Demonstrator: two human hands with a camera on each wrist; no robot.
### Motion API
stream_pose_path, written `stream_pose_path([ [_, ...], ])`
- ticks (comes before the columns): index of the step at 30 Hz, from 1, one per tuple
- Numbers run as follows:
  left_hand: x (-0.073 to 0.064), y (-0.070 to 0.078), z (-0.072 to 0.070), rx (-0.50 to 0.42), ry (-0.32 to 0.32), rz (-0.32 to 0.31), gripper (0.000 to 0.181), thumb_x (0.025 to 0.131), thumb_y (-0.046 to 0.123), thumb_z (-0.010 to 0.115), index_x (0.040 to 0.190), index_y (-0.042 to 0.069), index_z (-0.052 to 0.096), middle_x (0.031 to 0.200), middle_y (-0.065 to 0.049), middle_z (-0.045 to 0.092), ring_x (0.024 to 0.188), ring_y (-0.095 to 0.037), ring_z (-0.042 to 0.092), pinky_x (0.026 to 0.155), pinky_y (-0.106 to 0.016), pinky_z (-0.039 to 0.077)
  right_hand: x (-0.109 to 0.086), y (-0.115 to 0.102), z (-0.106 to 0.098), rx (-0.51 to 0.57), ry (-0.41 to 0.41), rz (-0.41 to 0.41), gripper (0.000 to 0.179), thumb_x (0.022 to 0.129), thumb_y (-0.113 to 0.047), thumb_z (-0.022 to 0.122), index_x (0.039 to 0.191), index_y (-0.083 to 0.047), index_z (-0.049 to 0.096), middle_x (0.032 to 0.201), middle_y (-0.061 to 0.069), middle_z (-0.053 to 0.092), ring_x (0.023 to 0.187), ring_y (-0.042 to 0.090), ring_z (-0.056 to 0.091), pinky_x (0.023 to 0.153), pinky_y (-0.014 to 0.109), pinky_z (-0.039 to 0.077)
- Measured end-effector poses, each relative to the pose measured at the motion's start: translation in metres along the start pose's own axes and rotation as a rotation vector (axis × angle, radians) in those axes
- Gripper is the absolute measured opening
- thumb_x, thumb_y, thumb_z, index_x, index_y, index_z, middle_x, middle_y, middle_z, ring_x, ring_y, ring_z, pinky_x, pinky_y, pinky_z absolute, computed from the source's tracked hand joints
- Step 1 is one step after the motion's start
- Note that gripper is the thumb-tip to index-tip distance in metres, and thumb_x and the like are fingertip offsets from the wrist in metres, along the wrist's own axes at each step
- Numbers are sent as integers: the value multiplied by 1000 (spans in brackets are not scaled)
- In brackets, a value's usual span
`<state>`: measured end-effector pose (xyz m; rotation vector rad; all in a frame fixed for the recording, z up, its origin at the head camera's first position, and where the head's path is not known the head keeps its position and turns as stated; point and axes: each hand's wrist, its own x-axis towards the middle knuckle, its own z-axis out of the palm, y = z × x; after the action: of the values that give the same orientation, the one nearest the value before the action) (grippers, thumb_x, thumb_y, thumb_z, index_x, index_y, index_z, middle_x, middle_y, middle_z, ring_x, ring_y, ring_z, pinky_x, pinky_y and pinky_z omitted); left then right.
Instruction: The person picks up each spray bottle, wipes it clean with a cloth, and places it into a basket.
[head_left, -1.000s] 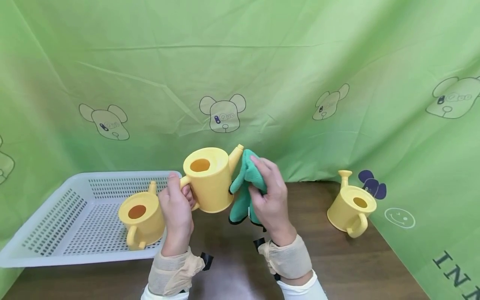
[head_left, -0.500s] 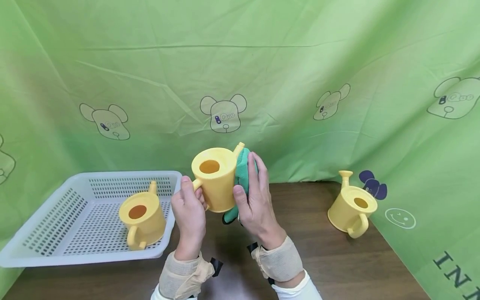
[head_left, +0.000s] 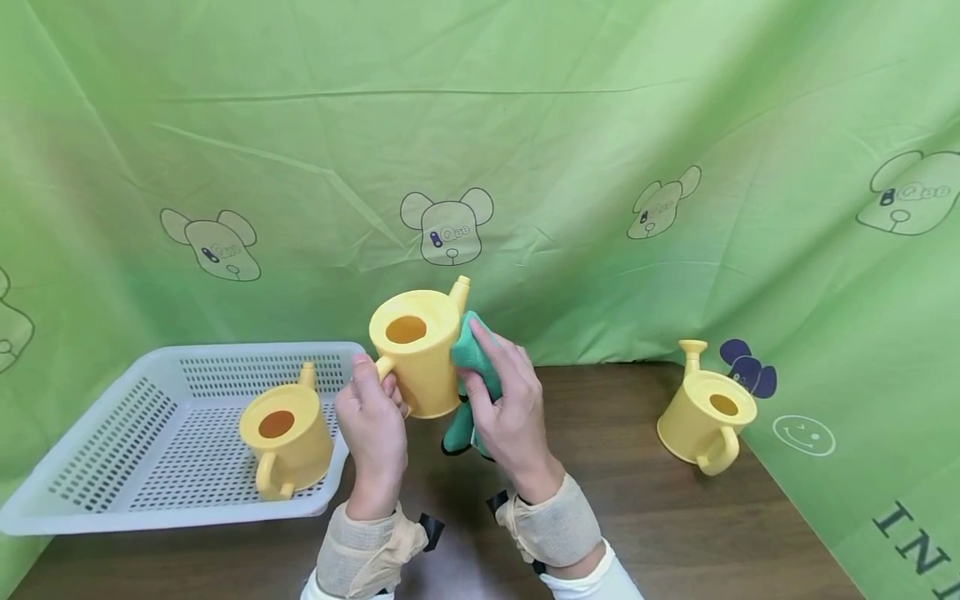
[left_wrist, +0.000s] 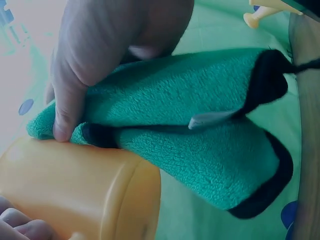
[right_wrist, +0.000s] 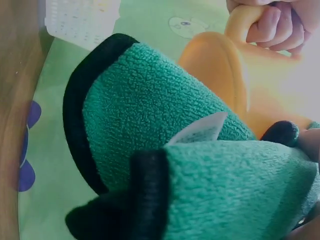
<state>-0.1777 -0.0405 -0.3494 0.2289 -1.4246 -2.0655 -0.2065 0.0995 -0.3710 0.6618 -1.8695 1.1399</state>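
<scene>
My left hand (head_left: 372,425) grips the handle of a yellow watering can (head_left: 426,379), held up above the table with its spout pointing away to the upper right. A folded green cloth (head_left: 474,354) with black edging is bunched in my right hand (head_left: 513,408), which presses it against the can's right side just below the spout. In the left wrist view, a fingertip lies right at the can's wall and the cloth (left_wrist: 175,95) hangs in two flaps. The right wrist view shows my left fingers (right_wrist: 282,27) curled through the handle, with a white label (right_wrist: 200,129) on the cloth.
On the left stands a white perforated basket (head_left: 82,492) with a second yellow watering can (head_left: 296,437) inside. A third watering can (head_left: 705,421) stands on the brown wooden table (head_left: 630,517) at the right. A green printed curtain (head_left: 480,125) hangs behind the table.
My right hand has brought the cloth leftward against the held can, then slid it slightly along the side. The can moved right, then back a little left. The other cans stayed put.
</scene>
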Motion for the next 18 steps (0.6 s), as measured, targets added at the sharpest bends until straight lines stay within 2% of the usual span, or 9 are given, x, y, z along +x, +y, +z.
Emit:
stream_pose_path([
  [4, -3, -2, 1, 51, -17, 105, 64, 112, 31, 41, 55, 4, 42, 49, 10, 39, 46, -4, 38, 48, -18, 37, -1, 0, 1, -5, 82, -22, 48, 91, -4, 77, 137, -8, 62, 124, 14, 72, 105, 29, 67, 87, 42, 59],
  [9, -4, -4, 1, 137, -30, 248, 66, 113, 28, 41, 58, -8, 42, 51, 12, 38, 50, -4, 40, 50, -17, 37, -1, -2, 4, 51, 120, -130, 38, 87, 2, 76, 124, -6, 71, 117, 15, 74, 99, 31, 66, 89, 38, 55],
  [13, -5, -5, 1, 158, -7, 287, 63, 113, 26, 41, 59, -7, 45, 53, 11, 40, 51, -4, 41, 52, -18, 36, -4, -4, 9, 54, 132, -176, 39, 84, 2, 78, 122, -9, 75, 115, 16, 74, 99, 32, 65, 87, 38, 55],
  [18, -6, -6, 3, 153, -5, 308, 60, 113, 21, 42, 59, -6, 46, 53, 9, 40, 51, -5, 39, 51, -19, 34, -9, -7, 17, -10, 178, -190, 47, 82, 0, 82, 126, -14, 76, 119, 20, 70, 101, 35, 62, 85, 44, 54],
])
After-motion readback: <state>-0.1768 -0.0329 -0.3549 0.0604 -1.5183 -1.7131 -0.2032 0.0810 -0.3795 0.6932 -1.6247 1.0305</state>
